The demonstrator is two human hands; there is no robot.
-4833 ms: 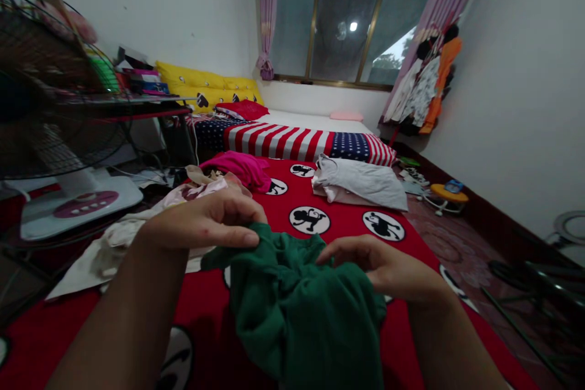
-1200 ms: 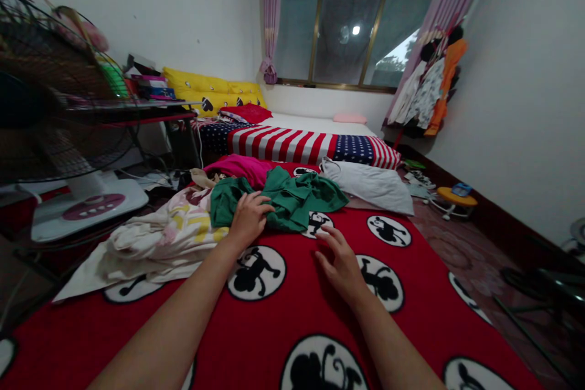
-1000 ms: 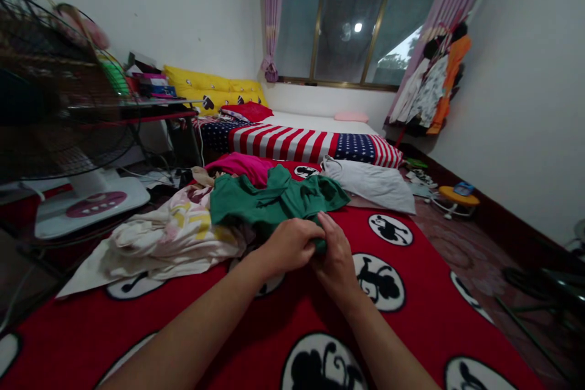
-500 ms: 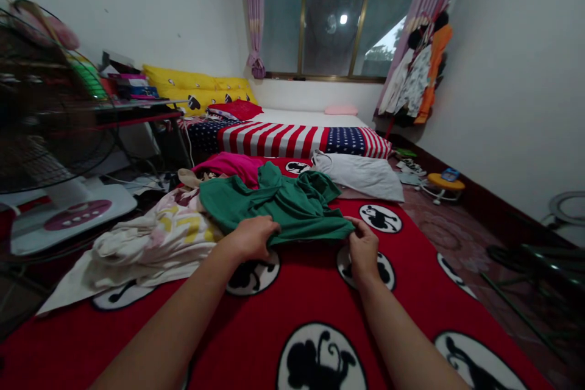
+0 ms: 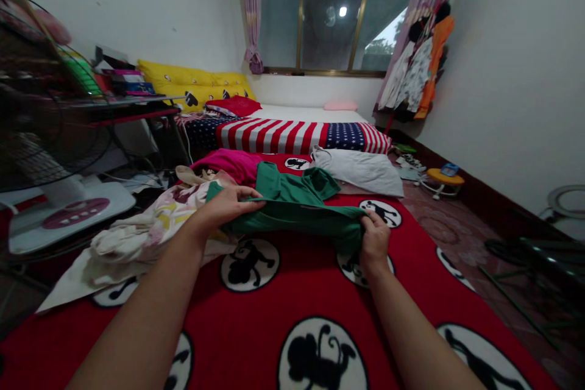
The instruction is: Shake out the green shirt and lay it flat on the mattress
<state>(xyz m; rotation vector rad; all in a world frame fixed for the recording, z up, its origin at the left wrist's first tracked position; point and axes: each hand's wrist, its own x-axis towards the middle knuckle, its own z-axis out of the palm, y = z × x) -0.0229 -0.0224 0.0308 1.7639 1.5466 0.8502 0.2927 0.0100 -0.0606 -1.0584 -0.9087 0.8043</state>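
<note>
The red plush blanket (image 5: 283, 292) bears round monkey prints. Above it the left hand (image 5: 226, 206) and right hand (image 5: 375, 241) each keep a closed grip on the soft green garment (image 5: 297, 210) (stretched flat between them). Beyond lie a crumpled cream cloth pile (image 5: 137, 234), a pink garment (image 5: 231, 163) and a grey pillow (image 5: 361, 170).

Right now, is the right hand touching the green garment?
Touching. The head view shows the right hand closed on the near right edge of the green garment, with cloth bunched in its fingers; the left hand pinches the opposite edge.
</note>
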